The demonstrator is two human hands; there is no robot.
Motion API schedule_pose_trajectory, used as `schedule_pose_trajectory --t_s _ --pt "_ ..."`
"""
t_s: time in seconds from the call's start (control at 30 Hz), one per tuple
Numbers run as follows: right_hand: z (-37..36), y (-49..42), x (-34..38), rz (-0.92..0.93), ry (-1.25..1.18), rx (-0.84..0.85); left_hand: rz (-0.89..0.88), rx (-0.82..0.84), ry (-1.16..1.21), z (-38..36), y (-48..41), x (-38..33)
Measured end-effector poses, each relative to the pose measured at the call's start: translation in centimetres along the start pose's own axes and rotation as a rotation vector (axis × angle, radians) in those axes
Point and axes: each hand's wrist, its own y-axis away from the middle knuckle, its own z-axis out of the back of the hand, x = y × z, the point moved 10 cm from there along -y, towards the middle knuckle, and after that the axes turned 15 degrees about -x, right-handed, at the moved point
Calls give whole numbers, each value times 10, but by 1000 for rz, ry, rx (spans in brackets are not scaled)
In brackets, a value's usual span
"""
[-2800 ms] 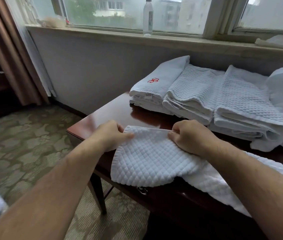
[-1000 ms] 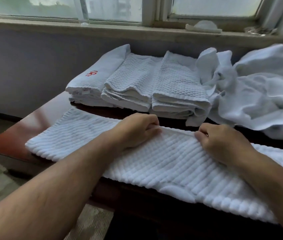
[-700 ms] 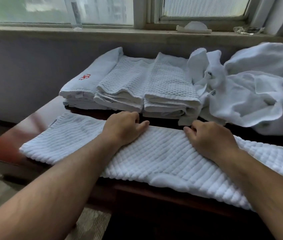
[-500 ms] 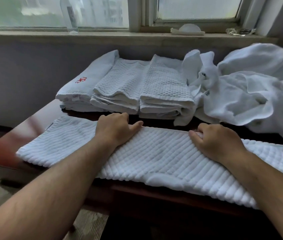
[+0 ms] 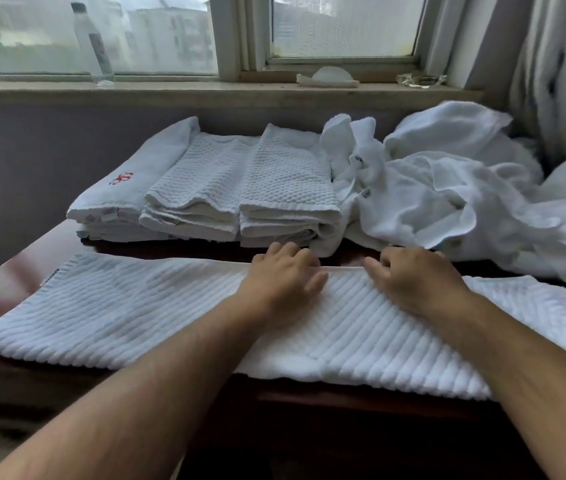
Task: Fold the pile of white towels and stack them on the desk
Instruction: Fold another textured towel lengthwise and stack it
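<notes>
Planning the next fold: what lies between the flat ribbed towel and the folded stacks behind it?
Head view: only a narrow strip of bare desk separates the ribbed towel from the folded stacks.

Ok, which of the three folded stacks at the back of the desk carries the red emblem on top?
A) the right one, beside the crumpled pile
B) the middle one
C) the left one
C: the red emblem sits on the smooth towel topping the left stack; the middle stack and the right stack show only plain white textured weave.
</notes>
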Motion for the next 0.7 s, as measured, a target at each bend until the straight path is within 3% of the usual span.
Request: schedule_pose_trajectory --t_s 0.07,0.17,0.27,0.5,0.63,0.7 --pt "15 5 -44 -77 -45 10 -53 34 43 -17 -13 -38" --pt "22 19 -106 -200 -185 169 -126 91 98 -39 -32 -95" --pt "30 28 -148 -206 -205 255 -170 79 184 -50 -46 -137" --pt "72 35 -207 -289 -148 4 -194 -12 237 -59 -61 -148" --pt "56 48 -214 -356 -228 275 -163 -41 194 -61 -63 -146" --pt "59 51 -218 -367 -277 312 -133 -36 158 -62 -63 -147"
